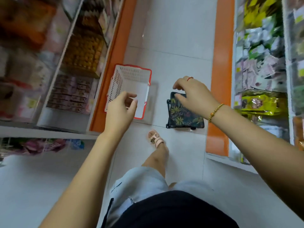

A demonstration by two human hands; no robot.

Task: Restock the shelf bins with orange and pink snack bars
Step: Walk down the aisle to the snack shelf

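While the left hand [120,107] hovers, basket [117,83] lies beneath.

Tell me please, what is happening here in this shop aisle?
A person stands in the aisle with both hands held out, holding nothing. The left hand hovers above a white perforated plastic basket with a red rim, which stands on the tiled floor and looks empty. The right hand is over what looks like a dark leaf-print fabric stool; whether it touches it is unclear. On the left, shelf bins hold orange packs and pinkish bars.
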